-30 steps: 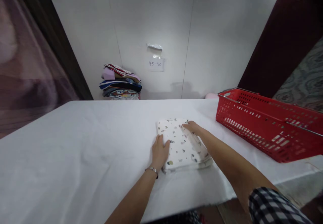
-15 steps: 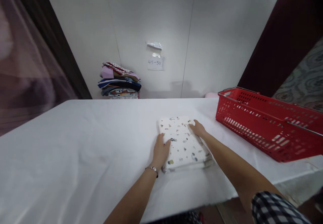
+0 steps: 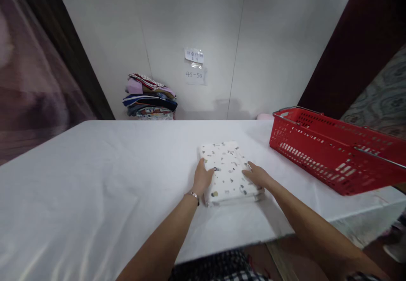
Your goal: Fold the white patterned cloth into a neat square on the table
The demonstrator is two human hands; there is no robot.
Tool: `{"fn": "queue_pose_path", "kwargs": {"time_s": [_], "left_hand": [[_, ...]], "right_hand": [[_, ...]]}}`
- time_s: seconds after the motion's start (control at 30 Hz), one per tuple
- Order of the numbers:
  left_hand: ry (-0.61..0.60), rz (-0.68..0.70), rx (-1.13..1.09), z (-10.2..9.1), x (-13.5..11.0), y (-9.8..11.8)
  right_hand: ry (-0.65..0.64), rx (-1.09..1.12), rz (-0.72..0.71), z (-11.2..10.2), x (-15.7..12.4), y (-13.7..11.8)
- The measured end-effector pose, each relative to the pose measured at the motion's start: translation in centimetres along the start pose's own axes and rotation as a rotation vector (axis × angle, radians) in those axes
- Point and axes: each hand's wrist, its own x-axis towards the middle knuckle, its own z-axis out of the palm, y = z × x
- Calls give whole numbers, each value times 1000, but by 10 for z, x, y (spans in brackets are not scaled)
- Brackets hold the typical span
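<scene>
A white folded cloth [image 3: 226, 179], printed with small grey and olive motifs, lies flat on the white-covered table [image 3: 95, 179]. It forms a thick rectangular bundle with layered edges at the near side. My left hand [image 3: 202, 178], with a bracelet at the wrist, grips its left edge, thumb resting on top and the other fingers along the side, partly hidden. On the opposite edge, my right hand [image 3: 257, 175] holds the bundle with the thumb over the printed top; its other fingers reach along the right side.
A red plastic basket [image 3: 333, 158] with metal handles stands on the right of the table. Behind the far edge is a stack of folded clothes [image 3: 151, 97] against the grey wall. Paper labels [image 3: 195, 76] are taped there. A sheer curtain [image 3: 38, 69] hangs at left.
My right hand has slid along the cloth's right edge toward me. My left hand keeps its place at the left edge. The view has tilted slightly downward.
</scene>
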Motion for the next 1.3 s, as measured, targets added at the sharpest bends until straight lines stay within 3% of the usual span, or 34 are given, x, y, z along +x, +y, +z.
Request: {"fn": "queue_pose_path", "kwargs": {"time_s": [0.13, 0.3, 0.43, 0.53, 0.6, 0.8, 1.0, 1.17, 1.3], "left_hand": [[13, 46, 31, -4, 1, -2], [-26, 78, 160, -11, -14, -11], [-19, 334, 252, -24, -47, -18], [-121, 610, 376, -33, -72, -26], [-139, 694, 468, -35, -82, -30], [-168, 716, 576, -28, -90, -33], [-66, 711, 523, -30, -92, -37], [-2, 705, 626, -35, -91, -40], [3, 568, 665, -37, -95, -41]], "right_hand": [[-63, 26, -44, 2, -21, 0], [101, 7, -137, 3, -41, 1], [277, 116, -484, 2, -69, 15], [251, 110, -778, 5, -92, 29], [258, 30, -895, 9, -101, 35], [387, -156, -927, 17, -95, 39], [544, -175, -923, 25, -93, 45], [565, -216, -945, 38, -100, 51], [567, -209, -957, 46, -105, 53]]}}
